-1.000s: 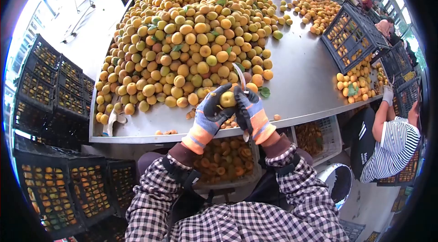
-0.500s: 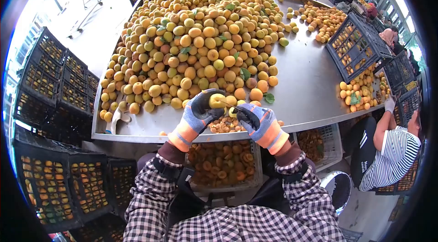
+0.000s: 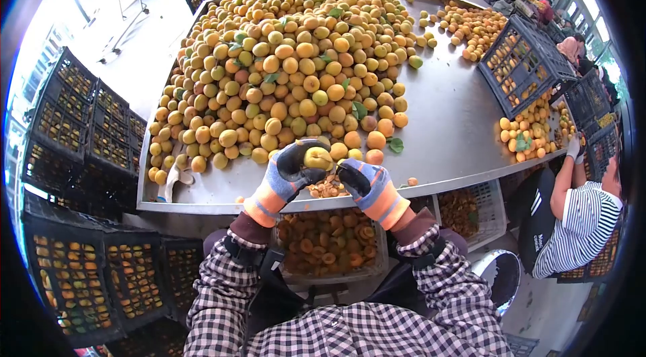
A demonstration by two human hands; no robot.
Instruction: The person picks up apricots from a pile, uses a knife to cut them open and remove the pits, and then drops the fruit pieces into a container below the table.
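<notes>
My left hand (image 3: 293,172), in a blue, grey and orange glove with dark fingers, is closed around a yellow-green apricot (image 3: 317,158) with a split in its side. Close against the apricot's right side is my right hand (image 3: 369,182), gloved alike, its fingers closed. The thin blade of the small knife it held is hidden now. Below both hands, apricot pits (image 3: 328,188) lie in a small heap at the metal table's (image 3: 444,135) front edge. A large pile of whole apricots (image 3: 269,67) rises just beyond my hands.
Under the table edge stands a crate of apricot halves (image 3: 326,242), with another crate (image 3: 494,212) to its right. Stacked black crates (image 3: 101,276) line the left. A tilted black crate (image 3: 521,64) spills apricots at right. A co-worker in stripes (image 3: 579,229) sits nearby. A white glove (image 3: 176,179) lies on the table.
Both hands have moved slightly down and left, the right one turning closer to the apricot. The apricot has turned and shows a split; the knife blade is no longer visible.
</notes>
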